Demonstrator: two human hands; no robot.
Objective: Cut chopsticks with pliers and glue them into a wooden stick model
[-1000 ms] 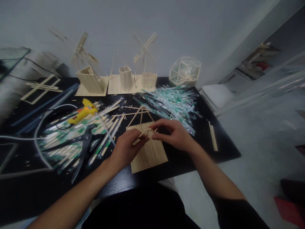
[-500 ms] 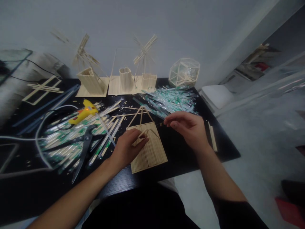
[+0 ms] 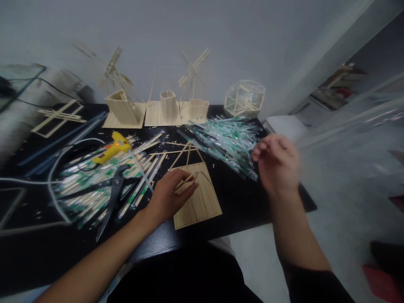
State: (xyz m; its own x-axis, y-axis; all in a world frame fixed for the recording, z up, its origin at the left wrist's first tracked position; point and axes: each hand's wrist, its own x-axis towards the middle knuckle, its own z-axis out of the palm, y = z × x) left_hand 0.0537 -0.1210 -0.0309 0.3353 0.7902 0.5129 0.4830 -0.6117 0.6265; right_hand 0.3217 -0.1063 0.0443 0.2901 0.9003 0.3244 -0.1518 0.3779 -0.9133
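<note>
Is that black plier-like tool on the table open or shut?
Open: the black tool lies with its long handles spread wide apart.

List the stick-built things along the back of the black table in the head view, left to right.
Crossed-stick frame → slanted stick tower → round stick cup → low stick box → many-sided frame.

Glue gun (image 3: 117, 144) on sticks (image 3: 90, 191), panel (image 3: 203, 201) to their right, wrappers (image 3: 232, 139) behind panel
</note>
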